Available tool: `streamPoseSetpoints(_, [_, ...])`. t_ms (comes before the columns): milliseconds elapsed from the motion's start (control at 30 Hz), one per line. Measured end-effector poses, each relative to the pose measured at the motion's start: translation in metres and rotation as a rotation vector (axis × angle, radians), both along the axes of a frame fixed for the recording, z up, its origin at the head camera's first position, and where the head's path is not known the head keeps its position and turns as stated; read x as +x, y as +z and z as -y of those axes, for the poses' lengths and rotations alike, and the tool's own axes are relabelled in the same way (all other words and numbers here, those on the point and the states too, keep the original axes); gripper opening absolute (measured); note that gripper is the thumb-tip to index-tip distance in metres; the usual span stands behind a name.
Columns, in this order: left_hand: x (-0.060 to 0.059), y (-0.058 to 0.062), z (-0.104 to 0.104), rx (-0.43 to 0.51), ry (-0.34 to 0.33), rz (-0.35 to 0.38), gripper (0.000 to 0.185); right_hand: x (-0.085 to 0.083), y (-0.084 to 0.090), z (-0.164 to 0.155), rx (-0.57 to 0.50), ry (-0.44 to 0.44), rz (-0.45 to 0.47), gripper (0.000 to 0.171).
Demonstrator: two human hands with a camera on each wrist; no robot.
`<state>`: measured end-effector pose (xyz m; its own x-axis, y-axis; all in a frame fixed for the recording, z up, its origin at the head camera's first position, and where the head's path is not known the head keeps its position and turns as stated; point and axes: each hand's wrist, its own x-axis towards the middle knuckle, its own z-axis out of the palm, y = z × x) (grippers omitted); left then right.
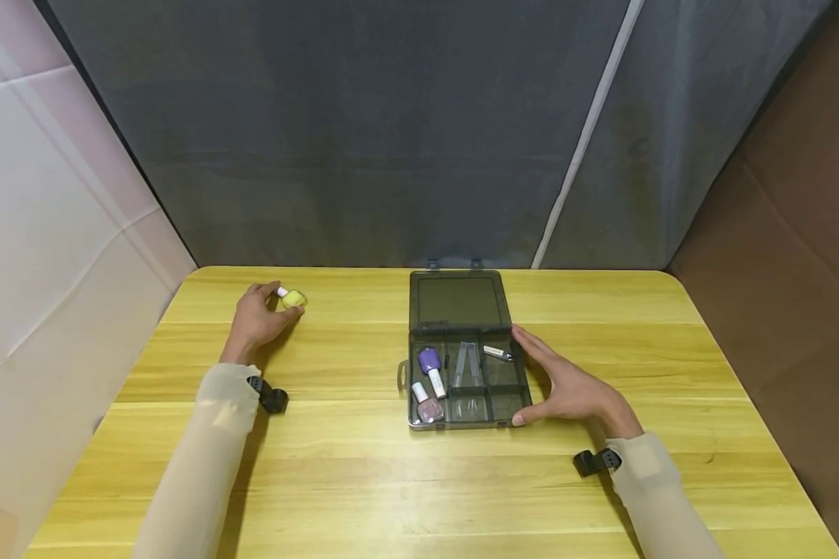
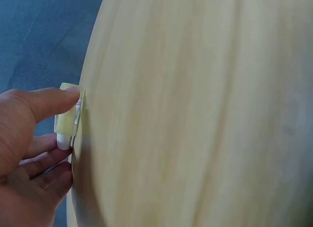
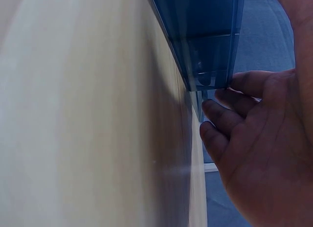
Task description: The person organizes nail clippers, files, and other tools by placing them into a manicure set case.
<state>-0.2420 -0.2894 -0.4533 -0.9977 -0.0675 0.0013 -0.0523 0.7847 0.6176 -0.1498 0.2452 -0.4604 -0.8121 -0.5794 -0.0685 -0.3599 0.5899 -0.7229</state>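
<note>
While the right hand [image 1: 569, 388] rests flat against the open organizer box [image 1: 461, 388], probably bracing it, the left hand [image 1: 259, 318] pinches a yellow nail polish bottle [image 1: 294, 298] at the table's [image 1: 391, 481] far left, well apart from the box.

Left hand [image 2: 22, 153] pinching a small yellow bottle [image 2: 67, 120] — apparently white-capped — its grip low against the pale wooden tabletop [image 2: 195, 114].

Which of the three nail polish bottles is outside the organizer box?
The yellow nail polish bottle, which the left hand pinches on the table. The purple bottle and the pink bottle both lie in the open box's left compartment.
</note>
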Motion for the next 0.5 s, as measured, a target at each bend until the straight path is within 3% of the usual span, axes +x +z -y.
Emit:
streamPoseSetpoints(267, [0.0000,-0.0009,-0.0020,0.039,0.052,-0.007,0.078,0.0009,-0.0013,0.0007,0.000,0.003,0.000,0.137])
streamPoseSetpoints(500, [0.0050,0.0010,-0.0091,0.076,0.048,-0.049,0.075,0.0015,-0.0005,0.0003,0.001,-0.001,0.003,0.137])
